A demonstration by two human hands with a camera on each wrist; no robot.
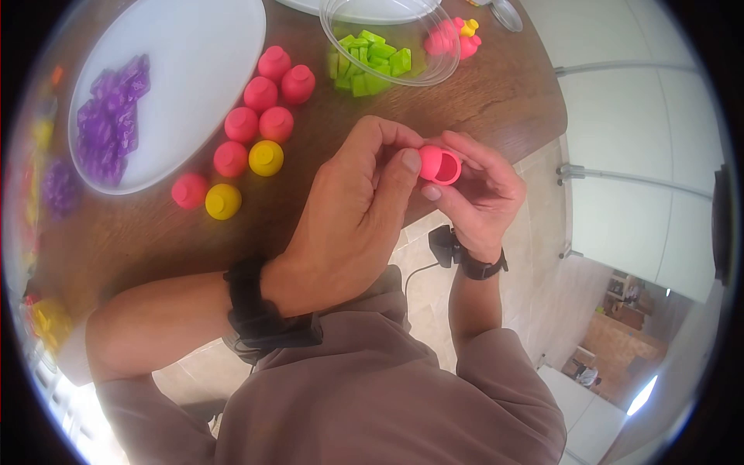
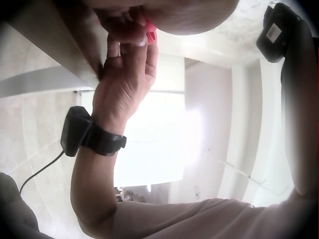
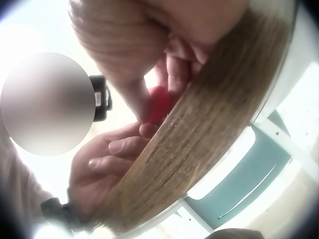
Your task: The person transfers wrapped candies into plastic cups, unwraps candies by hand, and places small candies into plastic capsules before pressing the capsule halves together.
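Both hands meet over the table's front edge, around a small pink hollow plastic capsule with its round opening facing right. My left hand pinches its left side between thumb and fingers. From the right, my right hand holds it with the thumb below and fingers above. In the left wrist view, a bit of the pink capsule shows at the fingertips. The right wrist view has the red-looking capsule between the two hands, partly hidden by fingers.
On the wooden table stand several pink knobbed balls and two yellow knobbed balls. Left of them, a white oval tray bears purple pieces. A clear plastic bowl with green pieces is at the back.
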